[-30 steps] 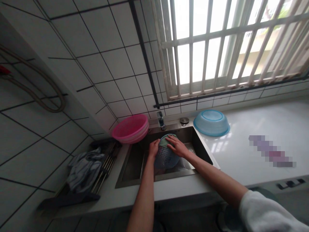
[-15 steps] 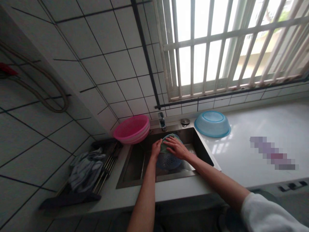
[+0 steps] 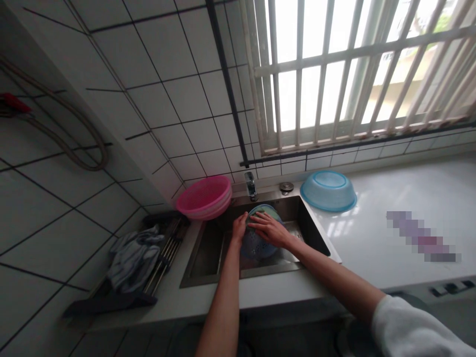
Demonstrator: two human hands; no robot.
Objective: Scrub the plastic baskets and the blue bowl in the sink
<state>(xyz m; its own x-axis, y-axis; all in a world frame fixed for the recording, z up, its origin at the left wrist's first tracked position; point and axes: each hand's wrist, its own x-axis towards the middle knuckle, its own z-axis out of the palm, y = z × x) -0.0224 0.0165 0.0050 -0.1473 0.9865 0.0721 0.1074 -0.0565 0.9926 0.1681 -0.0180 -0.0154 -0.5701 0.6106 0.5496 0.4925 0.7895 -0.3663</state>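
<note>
A blue colander (image 3: pixel 256 246) sits tilted in the steel sink (image 3: pixel 201 260), its perforated side towards me. My left hand (image 3: pixel 239 228) is closed on the colander's left rim, thumb and fingertips at the top edge. My right hand (image 3: pixel 270 229) lies across the colander's upper part, fingers stretched out and slightly apart. Soft green material (image 3: pixel 273 212), which looks like a cloth, shows beyond and under the right fingers at the rim. Part of it is hidden by that hand, and whether the fingers grip it is unclear.
A pink basin (image 3: pixel 204 198) stands at the sink's back left corner, beside the faucet (image 3: pixel 250 186). An upturned blue basin (image 3: pixel 328 191) rests on the right counter. Left of the sink, a grey striped cloth (image 3: pixel 136 260) lies over a metal rack (image 3: pixel 163 265). A barred window is behind.
The right hand has shifted slightly left and down over the colander. More of the rim and green material shows behind its fingers. The left hand keeps its hold.
</note>
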